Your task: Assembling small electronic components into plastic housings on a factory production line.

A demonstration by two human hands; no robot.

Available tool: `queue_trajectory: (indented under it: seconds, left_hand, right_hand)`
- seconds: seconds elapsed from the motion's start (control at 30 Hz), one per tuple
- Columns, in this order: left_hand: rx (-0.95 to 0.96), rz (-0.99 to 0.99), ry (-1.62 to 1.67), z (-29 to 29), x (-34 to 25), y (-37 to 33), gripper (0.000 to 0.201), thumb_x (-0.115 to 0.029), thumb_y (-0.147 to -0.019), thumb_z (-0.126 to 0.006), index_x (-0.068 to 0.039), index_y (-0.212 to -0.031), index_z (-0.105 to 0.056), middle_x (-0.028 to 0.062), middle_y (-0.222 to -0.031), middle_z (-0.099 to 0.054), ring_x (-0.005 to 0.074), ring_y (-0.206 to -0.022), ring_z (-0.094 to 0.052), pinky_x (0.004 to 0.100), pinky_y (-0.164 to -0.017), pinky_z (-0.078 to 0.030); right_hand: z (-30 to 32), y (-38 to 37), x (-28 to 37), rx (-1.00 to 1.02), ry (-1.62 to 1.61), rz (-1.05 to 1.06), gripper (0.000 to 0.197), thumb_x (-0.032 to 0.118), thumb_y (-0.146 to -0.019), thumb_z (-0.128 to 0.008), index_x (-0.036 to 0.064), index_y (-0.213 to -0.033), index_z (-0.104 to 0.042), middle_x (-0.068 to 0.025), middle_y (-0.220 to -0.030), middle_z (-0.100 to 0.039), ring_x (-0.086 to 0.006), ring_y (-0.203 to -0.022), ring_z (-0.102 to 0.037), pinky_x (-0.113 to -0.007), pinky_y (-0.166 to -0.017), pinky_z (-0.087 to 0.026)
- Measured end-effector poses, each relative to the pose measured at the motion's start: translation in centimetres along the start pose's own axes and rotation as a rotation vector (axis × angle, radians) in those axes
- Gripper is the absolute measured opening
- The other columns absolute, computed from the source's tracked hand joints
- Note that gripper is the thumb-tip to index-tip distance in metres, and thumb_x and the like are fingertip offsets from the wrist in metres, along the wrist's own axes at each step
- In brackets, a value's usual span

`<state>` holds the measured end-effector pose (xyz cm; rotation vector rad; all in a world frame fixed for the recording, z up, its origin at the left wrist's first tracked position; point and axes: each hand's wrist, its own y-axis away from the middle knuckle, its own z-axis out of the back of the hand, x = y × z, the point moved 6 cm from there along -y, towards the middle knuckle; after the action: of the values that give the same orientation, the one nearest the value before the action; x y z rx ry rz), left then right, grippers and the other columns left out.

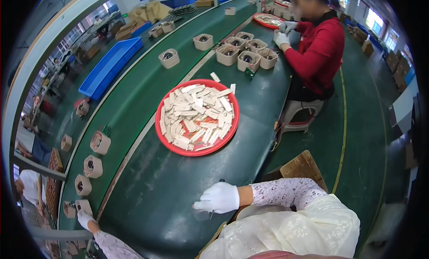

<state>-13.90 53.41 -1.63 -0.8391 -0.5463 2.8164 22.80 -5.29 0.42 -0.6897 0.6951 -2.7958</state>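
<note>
My left hand (84, 219), in a white glove, reaches to the far left. Its fingers are on the near side of a beige, box-shaped plastic housing (83, 206) on the green conveyor belt. My right hand (219, 198), gloved too, is closed above the dark green worktop (152, 192). A small dark end sticks out at its top, and something clear shows below the fingers; what it holds I cannot make out. Beyond it lies a round red tray (162, 139) heaped with white, flat, oblong plastic pieces (208, 105). A few pieces rest at its far rim.
More beige housings with dark round parts (93, 166) stand along the belt (123, 107). A cluster of housings (248, 60) sits by a co-worker in a red top (313, 49), seated on a pale stool (304, 109). A blue bin (111, 64) is beyond the belt; a metal frame (33, 53) rises at left.
</note>
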Motion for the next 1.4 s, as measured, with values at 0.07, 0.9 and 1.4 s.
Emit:
queue_trajectory:
  seconds: [0.07, 0.9, 1.4]
  left_hand:
    - [0.035, 0.048, 0.069, 0.2, -4.4, 3.7, 0.028, -0.019, -0.097, -0.054, 0.001, -0.111, -0.067, 0.0202, -0.102, -0.067, 0.0341, -0.09, -0.064, 0.0421, -0.083, -0.049]
    - [0.83, -0.425, 0.412, 5.2, -30.8, 41.8, 0.029, -0.005, -0.084, -0.072, -0.004, -0.112, -0.064, 0.0097, -0.105, -0.066, 0.0206, -0.083, -0.068, 0.0326, -0.073, -0.055]
    - [0.766, -1.304, 0.384, 7.9, -33.5, 42.5, 0.021, -0.009, -0.074, -0.064, -0.012, -0.095, -0.065, 0.0021, -0.12, -0.063, 0.0211, -0.094, -0.063, 0.0332, -0.073, -0.056]
  right_hand:
    - [-0.1, 0.5, -0.2, -0.029, -0.005, -0.031, 0.034, 0.019, -0.084, -0.062, 0.0139, -0.118, -0.059, -0.0029, -0.073, -0.055, -0.0212, -0.064, -0.06, -0.036, -0.054, -0.049]
    - [2.8, -4.2, -2.4, -0.322, -0.364, -0.35, 0.023, 0.006, -0.089, -0.064, 0.0077, -0.111, -0.069, -0.0129, -0.098, -0.073, -0.0291, -0.079, -0.071, -0.036, -0.07, -0.057]
    - [5.1, -3.5, -2.8, -0.225, -0.489, -0.425, 0.027, 0.004, -0.092, -0.061, 0.0053, -0.118, -0.068, -0.0122, -0.09, -0.072, -0.0178, -0.07, -0.07, -0.031, -0.065, -0.055]
